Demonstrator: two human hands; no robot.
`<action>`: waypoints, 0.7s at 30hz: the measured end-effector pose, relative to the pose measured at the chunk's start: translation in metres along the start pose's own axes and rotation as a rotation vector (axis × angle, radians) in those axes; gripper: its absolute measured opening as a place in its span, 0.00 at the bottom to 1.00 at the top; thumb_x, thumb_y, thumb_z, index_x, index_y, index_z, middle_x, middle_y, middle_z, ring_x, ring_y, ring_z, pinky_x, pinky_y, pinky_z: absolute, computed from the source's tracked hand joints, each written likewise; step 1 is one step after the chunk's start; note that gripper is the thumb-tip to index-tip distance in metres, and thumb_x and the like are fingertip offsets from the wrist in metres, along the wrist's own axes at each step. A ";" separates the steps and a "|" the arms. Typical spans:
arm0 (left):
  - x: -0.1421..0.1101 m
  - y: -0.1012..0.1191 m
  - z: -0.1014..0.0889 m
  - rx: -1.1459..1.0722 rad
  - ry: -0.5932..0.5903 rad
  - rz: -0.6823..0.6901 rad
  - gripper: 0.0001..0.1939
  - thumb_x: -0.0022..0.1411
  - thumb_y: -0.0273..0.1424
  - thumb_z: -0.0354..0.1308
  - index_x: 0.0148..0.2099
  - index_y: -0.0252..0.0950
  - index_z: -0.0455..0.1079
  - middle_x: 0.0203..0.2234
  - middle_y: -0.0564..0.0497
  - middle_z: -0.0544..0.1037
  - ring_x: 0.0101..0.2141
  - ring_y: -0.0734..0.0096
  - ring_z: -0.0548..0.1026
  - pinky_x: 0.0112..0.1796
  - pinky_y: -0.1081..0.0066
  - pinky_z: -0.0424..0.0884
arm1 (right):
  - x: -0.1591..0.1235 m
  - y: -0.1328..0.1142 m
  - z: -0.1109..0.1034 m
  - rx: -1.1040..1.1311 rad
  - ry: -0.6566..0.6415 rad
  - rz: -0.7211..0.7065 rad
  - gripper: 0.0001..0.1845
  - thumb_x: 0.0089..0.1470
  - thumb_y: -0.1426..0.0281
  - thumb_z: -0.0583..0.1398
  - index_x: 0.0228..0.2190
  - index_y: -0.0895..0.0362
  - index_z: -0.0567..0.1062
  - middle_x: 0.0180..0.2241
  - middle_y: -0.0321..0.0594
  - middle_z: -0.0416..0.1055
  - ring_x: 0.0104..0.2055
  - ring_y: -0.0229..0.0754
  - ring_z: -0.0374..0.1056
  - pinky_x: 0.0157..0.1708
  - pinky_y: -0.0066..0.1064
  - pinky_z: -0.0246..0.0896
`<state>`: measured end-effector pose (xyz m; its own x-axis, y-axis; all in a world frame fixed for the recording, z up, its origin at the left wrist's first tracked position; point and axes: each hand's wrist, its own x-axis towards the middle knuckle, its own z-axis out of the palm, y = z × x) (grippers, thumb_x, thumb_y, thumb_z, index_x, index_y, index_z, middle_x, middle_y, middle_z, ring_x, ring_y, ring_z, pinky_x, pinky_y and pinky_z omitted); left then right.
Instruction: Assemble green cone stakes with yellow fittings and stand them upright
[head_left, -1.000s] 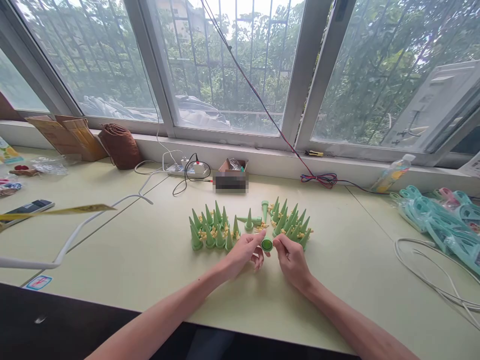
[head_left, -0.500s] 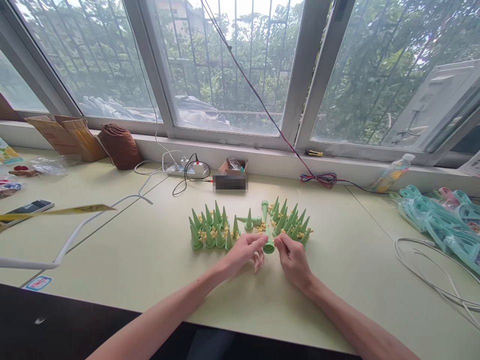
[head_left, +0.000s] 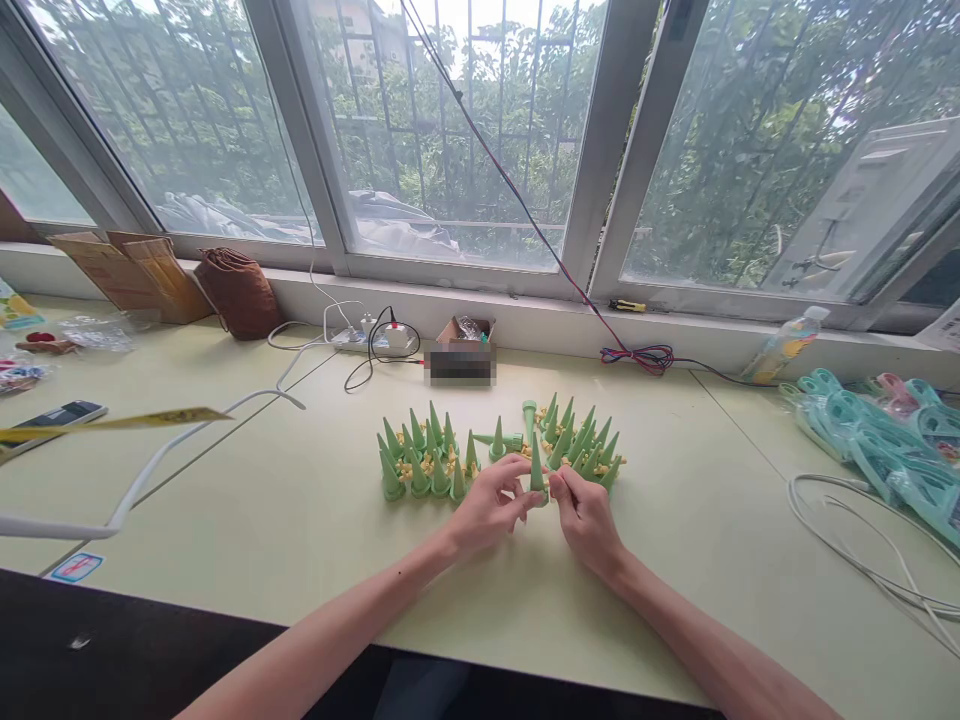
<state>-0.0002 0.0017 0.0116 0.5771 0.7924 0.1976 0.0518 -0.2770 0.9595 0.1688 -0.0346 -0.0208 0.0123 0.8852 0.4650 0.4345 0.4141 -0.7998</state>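
Observation:
Between my two hands a green plastic watering spike [head_left: 536, 470] stands point up. My left hand [head_left: 495, 502] grips it near its wide base with thumb and fingers. Close against its right side, my right hand [head_left: 586, 510] is closed in a pinch; what it holds, if anything, is hidden by the fingers. Beyond my left hand stands a group of upright green spikes [head_left: 420, 478] with small yellow pieces at their bases. A second such group [head_left: 577, 435] is behind my right hand. Between the groups are one upright spike [head_left: 498, 440] and two lying spikes [head_left: 529, 415].
At the back of the table are a small cardboard box [head_left: 466, 330], a power strip [head_left: 375, 340] and a brown drawstring bag [head_left: 238, 293]. Teal plastic hangers [head_left: 862, 430], a bottle [head_left: 787, 345] and a looped cable [head_left: 862, 540] lie right. A white cable [head_left: 120, 515] crosses the left side.
The spike in my left hand has turned from tilted, with its round base end facing me, to point up. My left fingers have shifted round its base; the right hand is almost still.

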 end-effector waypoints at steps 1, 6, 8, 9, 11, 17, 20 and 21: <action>0.000 0.001 0.000 0.020 0.004 0.024 0.14 0.61 0.40 0.59 0.44 0.36 0.73 0.40 0.48 0.67 0.24 0.82 0.70 0.17 0.80 0.70 | 0.000 0.000 0.000 -0.005 0.000 -0.002 0.20 0.66 0.63 0.48 0.23 0.54 0.52 0.19 0.27 0.46 0.21 0.33 0.42 0.21 0.27 0.44; -0.001 0.003 0.003 0.099 0.052 0.087 0.13 0.63 0.39 0.57 0.46 0.40 0.75 0.41 0.47 0.70 0.27 0.78 0.70 0.20 0.78 0.73 | 0.000 -0.001 0.001 -0.031 0.007 0.007 0.20 0.66 0.62 0.48 0.23 0.54 0.52 0.19 0.27 0.47 0.21 0.33 0.42 0.20 0.28 0.41; -0.002 0.002 0.004 0.122 0.078 0.091 0.13 0.64 0.39 0.56 0.47 0.40 0.75 0.42 0.47 0.70 0.26 0.78 0.70 0.20 0.78 0.73 | 0.001 -0.003 0.001 -0.040 0.018 0.013 0.20 0.66 0.62 0.48 0.23 0.54 0.53 0.19 0.28 0.48 0.21 0.33 0.43 0.20 0.28 0.41; -0.002 0.001 0.005 0.130 0.086 0.087 0.14 0.64 0.39 0.56 0.47 0.40 0.75 0.42 0.47 0.70 0.26 0.78 0.69 0.20 0.78 0.73 | 0.001 -0.003 0.001 -0.043 0.027 0.014 0.20 0.66 0.62 0.48 0.23 0.54 0.54 0.19 0.28 0.48 0.21 0.33 0.44 0.20 0.28 0.41; -0.002 -0.001 0.007 0.129 0.101 0.057 0.16 0.64 0.40 0.55 0.51 0.40 0.72 0.44 0.46 0.70 0.25 0.79 0.69 0.20 0.77 0.73 | 0.002 -0.005 0.001 -0.046 0.049 0.019 0.20 0.66 0.61 0.48 0.22 0.54 0.55 0.19 0.28 0.49 0.21 0.34 0.44 0.20 0.27 0.41; 0.000 -0.002 0.006 -0.016 0.125 -0.157 0.23 0.62 0.49 0.54 0.50 0.36 0.67 0.42 0.45 0.73 0.20 0.80 0.70 0.14 0.79 0.65 | 0.002 -0.009 -0.001 -0.030 0.129 0.050 0.19 0.66 0.61 0.49 0.23 0.54 0.58 0.19 0.29 0.49 0.20 0.34 0.44 0.20 0.27 0.42; 0.003 0.001 0.003 -0.117 0.056 -0.259 0.30 0.63 0.56 0.46 0.34 0.31 0.69 0.27 0.47 0.75 0.16 0.79 0.68 0.13 0.79 0.62 | 0.003 -0.009 -0.002 -0.046 0.142 0.023 0.19 0.66 0.62 0.49 0.24 0.55 0.61 0.19 0.30 0.51 0.21 0.34 0.46 0.20 0.27 0.44; 0.003 0.002 0.003 -0.155 0.027 -0.304 0.33 0.62 0.57 0.45 0.30 0.31 0.69 0.23 0.48 0.74 0.15 0.78 0.68 0.13 0.79 0.61 | 0.003 -0.009 -0.002 -0.052 0.131 0.005 0.19 0.66 0.62 0.49 0.24 0.55 0.62 0.20 0.30 0.53 0.21 0.34 0.47 0.21 0.27 0.45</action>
<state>0.0040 0.0022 0.0138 0.5324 0.8406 -0.0994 0.0925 0.0589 0.9940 0.1668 -0.0364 -0.0117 0.1306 0.8504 0.5096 0.4800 0.3956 -0.7830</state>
